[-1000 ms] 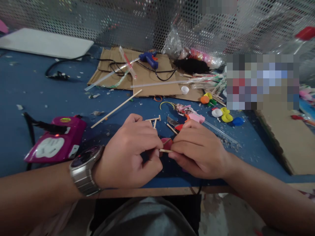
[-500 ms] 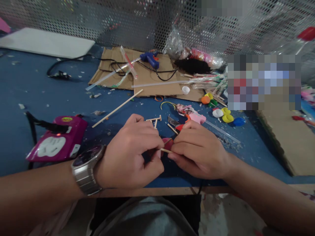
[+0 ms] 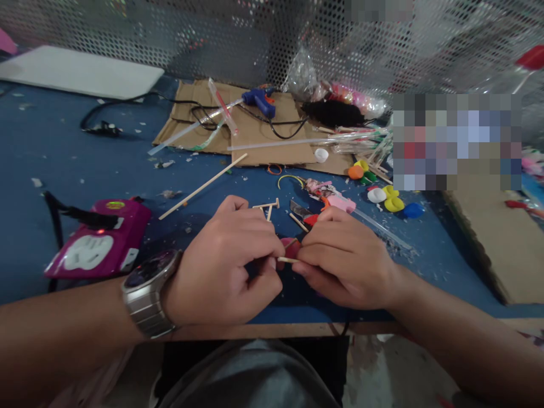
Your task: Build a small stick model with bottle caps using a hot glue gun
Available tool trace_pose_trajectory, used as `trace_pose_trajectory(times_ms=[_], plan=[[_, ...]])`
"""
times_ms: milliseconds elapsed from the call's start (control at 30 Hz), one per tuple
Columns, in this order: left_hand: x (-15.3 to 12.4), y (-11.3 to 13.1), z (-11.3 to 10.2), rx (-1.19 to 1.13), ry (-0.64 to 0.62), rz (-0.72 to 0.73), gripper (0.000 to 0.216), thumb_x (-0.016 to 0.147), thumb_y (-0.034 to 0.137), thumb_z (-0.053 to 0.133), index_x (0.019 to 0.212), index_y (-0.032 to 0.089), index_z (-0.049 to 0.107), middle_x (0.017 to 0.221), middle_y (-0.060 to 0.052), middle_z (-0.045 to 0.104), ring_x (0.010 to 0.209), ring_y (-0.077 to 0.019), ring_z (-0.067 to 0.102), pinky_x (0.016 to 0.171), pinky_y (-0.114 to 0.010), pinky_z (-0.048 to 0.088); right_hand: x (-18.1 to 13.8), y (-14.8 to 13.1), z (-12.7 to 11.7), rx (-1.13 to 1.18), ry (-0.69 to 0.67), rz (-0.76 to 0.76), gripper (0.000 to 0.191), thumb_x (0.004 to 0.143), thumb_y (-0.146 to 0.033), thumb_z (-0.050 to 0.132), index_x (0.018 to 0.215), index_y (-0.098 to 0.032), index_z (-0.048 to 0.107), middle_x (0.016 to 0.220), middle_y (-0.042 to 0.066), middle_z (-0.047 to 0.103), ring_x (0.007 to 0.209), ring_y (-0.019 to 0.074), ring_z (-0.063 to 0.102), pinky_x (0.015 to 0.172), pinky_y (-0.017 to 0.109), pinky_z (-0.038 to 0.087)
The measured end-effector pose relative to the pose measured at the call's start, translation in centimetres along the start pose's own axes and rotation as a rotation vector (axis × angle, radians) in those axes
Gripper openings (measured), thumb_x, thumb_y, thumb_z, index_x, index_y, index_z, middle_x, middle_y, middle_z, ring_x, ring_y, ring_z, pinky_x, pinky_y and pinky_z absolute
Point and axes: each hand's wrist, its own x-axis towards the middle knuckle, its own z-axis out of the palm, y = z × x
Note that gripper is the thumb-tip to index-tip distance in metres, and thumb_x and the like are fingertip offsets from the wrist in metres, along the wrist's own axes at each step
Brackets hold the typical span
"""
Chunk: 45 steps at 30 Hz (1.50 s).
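Observation:
My left hand [image 3: 229, 260] and my right hand [image 3: 344, 258] meet low over the blue table near its front edge, both closed. Between their fingertips runs a short thin wooden stick [image 3: 288, 260], pinched by my right hand; its left end meets my left fingertips. My left fingers are curled, partly hiding what they grip. Behind the stick shows a red piece [image 3: 291, 247], mostly covered by the hands. Short joined stick pieces [image 3: 268, 206] lie just beyond my left hand. A blade with a red handle [image 3: 301, 209] and another short stick [image 3: 298, 222] lie by my right fingers.
A purple power strip [image 3: 102, 241] with a plugged-in cable sits at left. A long stick [image 3: 203, 187] lies behind my left hand. Further back, a blue glue gun [image 3: 260, 102] rests on cardboard [image 3: 276, 153]. Coloured bottle caps [image 3: 393, 201] and a cardboard piece [image 3: 501, 243] are at right.
Both hands stay almost in place, with only a slight shift of the fingers around the short stick. Nothing else on the table has visibly moved.

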Motion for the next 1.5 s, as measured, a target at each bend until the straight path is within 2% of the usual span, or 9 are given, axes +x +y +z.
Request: trace_pose_trajectory(times_ms=[167, 467, 1133, 1500], plan=[[-0.02, 0.22, -0.14, -0.016, -0.009, -0.009, 0.016, 0.090, 0.016, 0.057, 0.076, 0.020, 0.064, 0.069, 0.000, 0.066, 0.071, -0.0186, 0.056, 0.083, -0.045, 0.035, 0.00, 0.03, -0.04, -0.001, -0.003, 0.006, 0.018, 0.112, -0.021, 0.062, 0.095, -0.020, 0.069, 0.084, 0.003, 0.080, 0.073, 0.0159, 0.068, 0.076, 0.037, 0.049], [0.05, 0.06, 0.12, 0.011, -0.002, -0.011, 0.017, 0.088, 0.013, 0.056, 0.073, 0.019, 0.063, 0.067, 0.001, 0.060, 0.069, -0.0167, 0.053, 0.083, -0.043, 0.036, 0.09, -0.01, 0.02, -0.011, -0.006, -0.008, 0.018, 0.113, -0.022, 0.062, 0.097, -0.018, 0.069, 0.086, 0.004, 0.081, 0.074, 0.0165, 0.069, 0.076, 0.038, 0.049], [0.16, 0.00, 0.16, 0.035, 0.022, 0.034, 0.020, 0.089, 0.009, 0.056, 0.073, 0.017, 0.066, 0.068, 0.002, 0.058, 0.068, -0.0152, 0.051, 0.083, -0.043, 0.037, -0.16, 0.14, -0.04, 0.026, 0.008, 0.005, 0.021, 0.112, -0.020, 0.061, 0.095, -0.014, 0.072, 0.085, 0.007, 0.080, 0.073, 0.0174, 0.068, 0.077, 0.038, 0.049], [0.06, 0.08, 0.04, -0.037, -0.008, 0.007, 0.022, 0.096, 0.016, 0.055, 0.077, 0.019, 0.067, 0.069, 0.001, 0.061, 0.069, -0.0173, 0.053, 0.083, -0.044, 0.034, -0.08, 0.00, 0.01, 0.030, -0.004, 0.027, 0.022, 0.112, -0.021, 0.061, 0.093, -0.016, 0.071, 0.083, 0.005, 0.078, 0.071, 0.0170, 0.065, 0.078, 0.039, 0.049]])
